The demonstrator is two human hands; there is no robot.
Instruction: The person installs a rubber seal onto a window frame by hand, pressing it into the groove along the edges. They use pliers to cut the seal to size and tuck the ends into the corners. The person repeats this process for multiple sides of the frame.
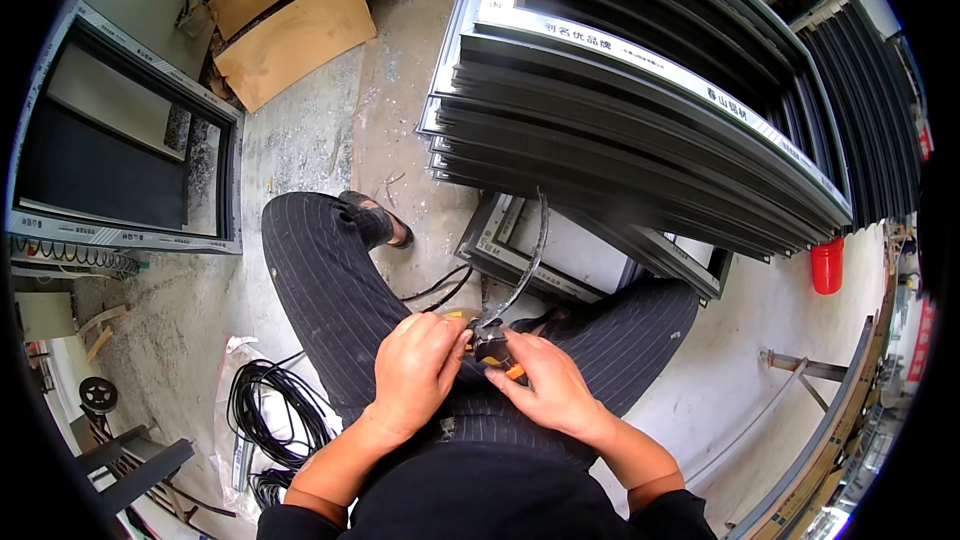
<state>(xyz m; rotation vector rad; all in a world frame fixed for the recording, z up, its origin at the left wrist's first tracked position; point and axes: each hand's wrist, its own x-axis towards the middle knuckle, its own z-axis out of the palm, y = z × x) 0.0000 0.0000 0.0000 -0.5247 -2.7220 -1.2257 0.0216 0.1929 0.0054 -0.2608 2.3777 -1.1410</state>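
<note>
Over my lap my two hands meet, both closed. My right hand [545,385] grips a small hand tool [491,342] with a black head and an orange handle; its exact kind is partly hidden by my fingers. My left hand [420,365] presses its thumb and fingers together at the left side of the tool. What it pinches is mostly covered, with a bit of yellow showing beyond the knuckles. From the tool's head a thin, dark, shiny strip [536,260] curves up and away toward the stacked frames.
A tall stack of dark metal frames [640,140] rises ahead right, above another frame [500,240] near my feet. Another frame [235,180] stands at left, below an open cardboard box [295,40]. Coiled black strip [275,410] lies beside my left leg. A red bucket [826,266] is at right.
</note>
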